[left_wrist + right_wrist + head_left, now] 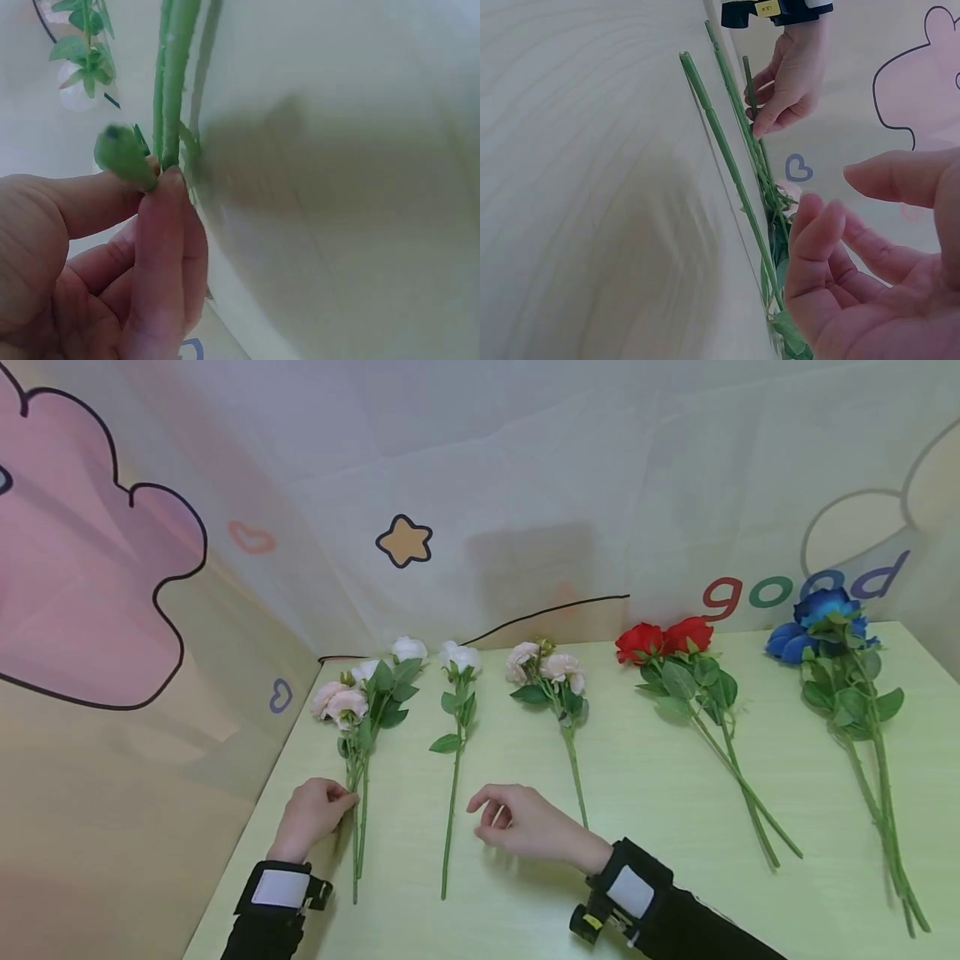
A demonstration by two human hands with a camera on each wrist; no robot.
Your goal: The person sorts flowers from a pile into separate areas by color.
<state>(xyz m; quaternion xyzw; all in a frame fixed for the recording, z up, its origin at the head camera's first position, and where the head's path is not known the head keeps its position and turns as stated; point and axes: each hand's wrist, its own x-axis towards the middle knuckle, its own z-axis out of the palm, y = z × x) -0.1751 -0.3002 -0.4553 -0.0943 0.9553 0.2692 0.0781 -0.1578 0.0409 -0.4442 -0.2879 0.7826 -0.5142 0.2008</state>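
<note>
At the left of the table, my left hand (311, 817) pinches a green stem between thumb and fingertips. The stem (174, 82) belongs to a pale pink flower (347, 706), which lies against a white rose (408, 649) with broad leaves. In the left wrist view a cut stem end (124, 154) points toward the camera, beside the thumb. My right hand (525, 822) hovers over the table with fingers loosely bent and nothing in them. Nearest to it, on its left, lies a single white rose (459, 657); its stem (727, 157) shows in the right wrist view.
Another pale pink flower (561, 670) lies just beyond my right hand, its lower stem hidden by that arm. Farther right are red roses (641, 642) with crossed stems and blue flowers (789, 643). A printed cloth (480, 468) hangs behind the pale table (637, 752).
</note>
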